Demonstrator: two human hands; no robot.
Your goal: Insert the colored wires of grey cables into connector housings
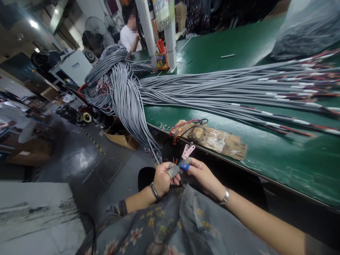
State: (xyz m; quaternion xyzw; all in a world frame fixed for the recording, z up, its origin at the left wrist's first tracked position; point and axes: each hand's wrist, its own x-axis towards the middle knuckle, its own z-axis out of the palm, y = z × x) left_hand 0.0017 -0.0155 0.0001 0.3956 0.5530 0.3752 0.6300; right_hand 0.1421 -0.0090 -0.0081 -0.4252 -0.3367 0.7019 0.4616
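Observation:
My left hand (164, 179), with grey wrapping on its thumb, is closed around the end of a grey cable (157, 156) hanging from the large bundle. Thin orange wires (174, 161) stick up between the fingers. My right hand (203, 175) pinches close beside it, fingertips against dark thin wires; a blue band circles one digit. The exact wire ends are hidden by the fingers. Just above the right fingertips is a pink clip (188, 151), near the table edge. A worn wooden block (212, 139) lies along that edge, with red and black leads on it.
A thick heap of grey cables (124, 85) drapes over the corner of the green table (278, 156). Their stripped ends spread to the right. A white post (171, 35) stands behind, near a seated person (129, 37). A cardboard box (120, 136) sits on the floor.

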